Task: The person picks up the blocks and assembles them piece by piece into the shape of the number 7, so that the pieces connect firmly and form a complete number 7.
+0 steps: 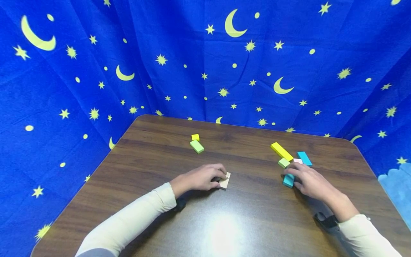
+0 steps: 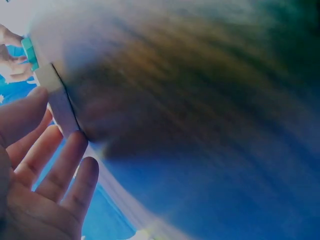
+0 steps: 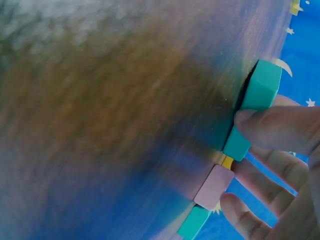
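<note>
Near the middle of the wooden table (image 1: 257,210), my left hand (image 1: 205,177) pinches a flat, pale wooden block (image 1: 224,182) that has small dark marks on its top. Thumb and fingers lie on opposite sides of that block (image 2: 56,97) in the left wrist view. Further right, my right hand (image 1: 310,180) grips a teal block (image 1: 288,181) lying on the table, its thumb across the near face of the block (image 3: 262,85). Just beyond these fingers are a pink block (image 1: 297,161), partly hidden by the hand, and a small light green block (image 1: 284,163).
A long yellow block (image 1: 281,151) and a blue block (image 1: 304,158) lie behind the right hand. Toward the back left, a small yellow block (image 1: 195,137) sits close to a light green block (image 1: 197,146). Blue curtain (image 1: 192,46) with moons and stars hangs around the table.
</note>
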